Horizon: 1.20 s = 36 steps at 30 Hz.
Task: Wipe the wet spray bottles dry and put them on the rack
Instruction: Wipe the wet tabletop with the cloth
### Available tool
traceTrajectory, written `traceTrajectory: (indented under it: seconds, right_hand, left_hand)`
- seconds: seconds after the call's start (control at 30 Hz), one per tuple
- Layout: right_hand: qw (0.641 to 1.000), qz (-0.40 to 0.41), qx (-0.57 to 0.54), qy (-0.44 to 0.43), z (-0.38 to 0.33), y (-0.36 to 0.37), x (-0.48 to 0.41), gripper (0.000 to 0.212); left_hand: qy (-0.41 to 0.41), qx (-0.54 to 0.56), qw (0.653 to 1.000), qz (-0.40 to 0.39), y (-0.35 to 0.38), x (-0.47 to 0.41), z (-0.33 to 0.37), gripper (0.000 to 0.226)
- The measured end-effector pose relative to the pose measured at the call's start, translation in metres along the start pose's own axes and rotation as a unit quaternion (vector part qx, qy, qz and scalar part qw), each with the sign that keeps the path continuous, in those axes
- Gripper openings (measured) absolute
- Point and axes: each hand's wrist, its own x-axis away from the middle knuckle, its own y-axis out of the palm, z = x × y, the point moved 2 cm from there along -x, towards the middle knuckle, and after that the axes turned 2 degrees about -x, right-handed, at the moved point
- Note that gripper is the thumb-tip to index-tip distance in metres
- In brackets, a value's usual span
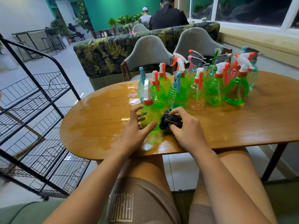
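Wire rack (37,113): left of table (226,120), cut by frame edge.
Rear spray bottles (194,58): far table side, bases hidden.

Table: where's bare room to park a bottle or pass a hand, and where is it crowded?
Bare: the table's right stretch, between the right hand, the bottle cluster and the near edge. Also its left end toward the rack, beyond the left hand, though that looks wet. Crowded: the far middle, bottles packed close.
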Motion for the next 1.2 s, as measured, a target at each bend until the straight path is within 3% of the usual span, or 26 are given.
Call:
traceTrajectory:
  seconds: [0.17,0.33,0.57,0.9,1.07,1.2]
  right_hand:
    - [0.990,0.114,-0.036,-0.077,-0.016,0.002,0.009,0.047]
    - [0.981,0.157,-0.023,-0.111,-0.034,0.004,0.014,0.055]
    - [0.986,0.132,-0.041,-0.098,-0.047,0.008,0.018,0.045]
    - [0.980,0.173,-0.010,-0.099,-0.038,0.009,0.018,0.035]
    - [0.984,0.167,0.010,-0.065,-0.031,0.018,0.022,0.031]
    - [0.993,0.111,0.045,0.005,-0.019,0.029,0.023,0.027]
  left_hand:
    - [0.013,-0.011,1.000,0.001,0.006,0.005,0.005,0.073]
    - [0.030,-0.012,0.999,-0.001,0.022,0.010,0.013,0.069]
    - [0.042,-0.013,0.999,0.007,0.029,0.015,0.018,0.071]
    - [0.032,0.004,0.999,-0.005,0.022,0.018,0.018,0.070]
    - [0.016,0.014,1.000,0.005,0.019,0.017,0.017,0.069]
    - [-0.012,0.057,0.998,0.020,0.014,0.015,0.013,0.066]
